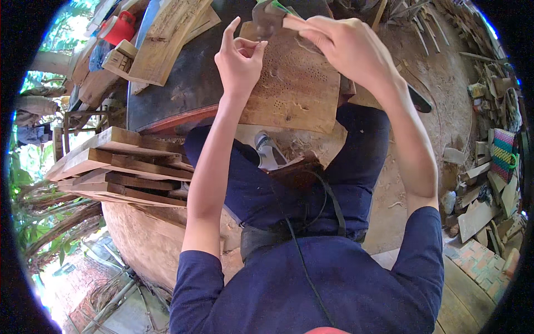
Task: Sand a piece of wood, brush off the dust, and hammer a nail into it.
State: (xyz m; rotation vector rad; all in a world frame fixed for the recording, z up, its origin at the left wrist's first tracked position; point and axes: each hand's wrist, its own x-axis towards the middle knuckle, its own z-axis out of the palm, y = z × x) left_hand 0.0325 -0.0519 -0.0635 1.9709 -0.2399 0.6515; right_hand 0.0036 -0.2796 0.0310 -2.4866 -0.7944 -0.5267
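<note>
My right hand (356,53) grips the pale wooden handle (295,23) of a tool with a dark head (267,16), partly cut off at the top edge; I cannot tell its exact kind. Left of it, my left hand (239,64) is raised, index finger up and other fingers curled toward the thumb; whether it holds something small is unclear. Below both hands lies a worn wooden board (289,100) with many small holes, on a dark work surface (178,97).
Stacked planks (111,167) are at my left, more boards (161,39) and a red object (117,28) at upper left. Wood offcuts (478,217), a woven bag (503,156) and a dark elongated object (420,100) lie to the right. My bent legs flank the board's near end.
</note>
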